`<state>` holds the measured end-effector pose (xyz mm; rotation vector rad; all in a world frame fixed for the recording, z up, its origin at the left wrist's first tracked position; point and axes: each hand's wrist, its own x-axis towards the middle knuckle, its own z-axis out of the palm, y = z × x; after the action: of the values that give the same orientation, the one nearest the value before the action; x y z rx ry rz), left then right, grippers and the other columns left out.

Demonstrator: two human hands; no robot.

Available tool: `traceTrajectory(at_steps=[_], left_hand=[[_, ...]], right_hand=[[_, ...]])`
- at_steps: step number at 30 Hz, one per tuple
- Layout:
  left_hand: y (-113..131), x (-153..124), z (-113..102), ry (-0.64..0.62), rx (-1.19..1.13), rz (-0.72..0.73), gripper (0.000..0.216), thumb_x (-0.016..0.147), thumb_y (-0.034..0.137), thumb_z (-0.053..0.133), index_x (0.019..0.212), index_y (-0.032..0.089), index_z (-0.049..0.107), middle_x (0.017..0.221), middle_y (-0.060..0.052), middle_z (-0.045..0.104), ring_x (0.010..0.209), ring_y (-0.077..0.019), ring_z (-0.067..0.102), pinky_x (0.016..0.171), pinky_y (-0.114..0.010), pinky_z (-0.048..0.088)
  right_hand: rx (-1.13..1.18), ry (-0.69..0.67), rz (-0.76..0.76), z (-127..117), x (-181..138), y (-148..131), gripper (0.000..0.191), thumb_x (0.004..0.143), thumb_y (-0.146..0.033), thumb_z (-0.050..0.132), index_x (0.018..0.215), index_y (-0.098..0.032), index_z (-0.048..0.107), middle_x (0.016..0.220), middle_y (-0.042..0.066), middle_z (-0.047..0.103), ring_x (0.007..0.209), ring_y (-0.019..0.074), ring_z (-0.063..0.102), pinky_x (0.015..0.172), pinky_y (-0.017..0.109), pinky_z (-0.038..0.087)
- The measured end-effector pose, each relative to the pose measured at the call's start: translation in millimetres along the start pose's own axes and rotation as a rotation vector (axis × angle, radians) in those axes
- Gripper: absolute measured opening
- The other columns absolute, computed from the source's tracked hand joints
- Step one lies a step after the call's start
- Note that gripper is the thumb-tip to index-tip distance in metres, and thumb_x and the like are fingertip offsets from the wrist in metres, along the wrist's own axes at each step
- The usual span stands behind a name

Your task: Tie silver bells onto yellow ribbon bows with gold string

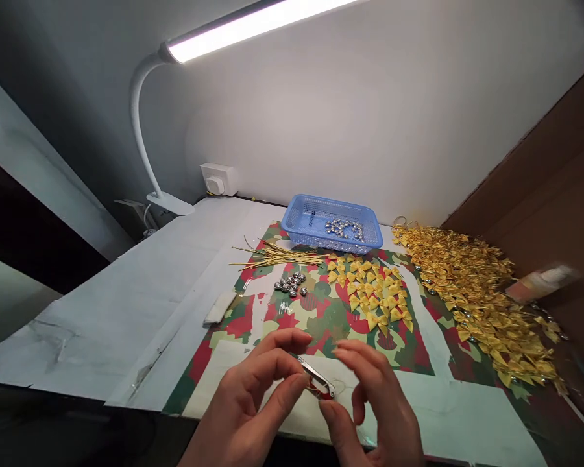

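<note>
My left hand (260, 395) has its thumb and forefinger pinched together; what lies between them is too small to make out, though a thin gold strand shows just right of the fingertips. My right hand (377, 405) faces it with thumb and fingers apart. Between the hands is a silver nail clipper (317, 375), with something red beside its near end. Beyond them, several shiny silver bells (292, 283) sit in a loose cluster. Several yellow ribbon bows (372, 288) are spread to their right, and gold twisted cords (282, 256) lie in a bundle behind.
A blue plastic basket (296, 232) with silver bells stands at the back. At the right is a large heap of yellow bows (467, 285) with a bottle (540, 283) by it. A folded white cloth (220, 309) lies left; a lamp (139, 123) arches overhead.
</note>
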<state>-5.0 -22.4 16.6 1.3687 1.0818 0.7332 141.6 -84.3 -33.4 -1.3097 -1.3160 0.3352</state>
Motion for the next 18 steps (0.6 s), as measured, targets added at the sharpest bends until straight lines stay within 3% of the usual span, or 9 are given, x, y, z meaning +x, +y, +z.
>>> traceTrajectory(at_steps=[2,3,5,8,12,18], left_hand=[[-3,-2,2,0.067,0.096,0.073,0.025,0.092,0.037,0.065,0.071,0.029,0.074,0.133,-0.003,0.067,0.138,-0.0265,0.052,0.106,-0.026,0.045],[-5,-2,3,0.094,0.132,0.113,0.024,0.092,0.036,0.064,0.071,0.029,0.073,0.134,-0.002,0.066,0.137,-0.0261,0.052,0.105,-0.025,0.045],[-7,-3,3,0.122,0.182,0.176,0.023,0.092,0.034,0.064,0.07,0.029,0.071,0.132,-0.003,0.068,0.138,-0.0259,0.052,0.104,-0.023,0.046],[-10,-2,1,0.14,0.213,0.148,0.027,0.093,0.038,0.061,0.069,0.028,0.068,0.13,-0.004,0.068,0.138,-0.0276,0.052,0.102,-0.024,0.049],[-13,-2,-3,0.092,0.239,0.058,0.031,0.093,0.042,0.06,0.068,0.026,0.066,0.133,-0.006,0.066,0.135,-0.0305,0.055,0.097,-0.03,0.052],[-8,-2,-2,0.033,0.223,0.052,0.032,0.094,0.042,0.06,0.067,0.025,0.067,0.13,-0.007,0.069,0.127,-0.0313,0.06,0.102,-0.036,0.049]], right_hand=[[0.116,-0.051,0.124,1,0,-1,0.042,0.092,-0.021,0.063,0.132,-0.031,0.06,0.142,0.01,0.058,0.071,0.0117,0.067,0.045,0.02,0.044],[0.179,-0.09,0.166,3,-1,-1,0.043,0.09,-0.021,0.064,0.132,-0.031,0.06,0.139,0.009,0.06,0.07,0.0117,0.068,0.045,0.019,0.045],[0.226,-0.16,0.192,8,-2,0,0.043,0.087,-0.018,0.064,0.128,-0.031,0.061,0.113,0.003,0.072,0.066,0.0118,0.067,0.047,0.017,0.047],[0.092,-0.18,0.105,14,-5,5,0.036,0.087,-0.013,0.063,0.119,-0.029,0.065,0.074,-0.005,0.068,0.056,0.0121,0.062,0.052,0.019,0.049],[-0.017,-0.125,-0.059,15,-7,12,0.014,0.096,-0.015,0.059,0.102,-0.025,0.068,0.077,-0.002,0.067,0.06,0.0114,0.063,0.055,0.019,0.046],[-0.093,-0.063,-0.199,14,-4,16,0.016,0.098,-0.012,0.055,0.088,-0.021,0.065,0.068,-0.002,0.061,0.052,0.0102,0.055,0.05,0.02,0.04]])
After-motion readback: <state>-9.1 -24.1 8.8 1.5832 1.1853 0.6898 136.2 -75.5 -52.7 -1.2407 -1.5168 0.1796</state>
